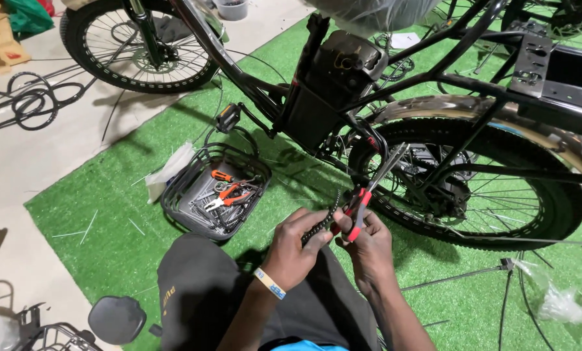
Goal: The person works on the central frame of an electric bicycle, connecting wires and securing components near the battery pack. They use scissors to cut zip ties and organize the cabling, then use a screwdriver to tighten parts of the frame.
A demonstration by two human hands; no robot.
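My left hand [295, 247] holds a short length of black bicycle chain [319, 220] in front of my knee. My right hand [367, 246] grips long-nosed pliers with red and black handles [369, 192], their jaws pointing up toward the rear wheel [473, 182] of a black electric bicycle. The chain's upper end meets the pliers' handles between both hands. The left wrist wears a light wristband [269, 284].
A black wire basket [214, 190] with orange-handled pliers and several metal tools lies on the green turf to the left. The bicycle's battery box [333, 84] and front wheel [138, 42] stand ahead. Black cables [27, 97] lie coiled on the concrete floor. Clear plastic wrap [557, 299] lies right.
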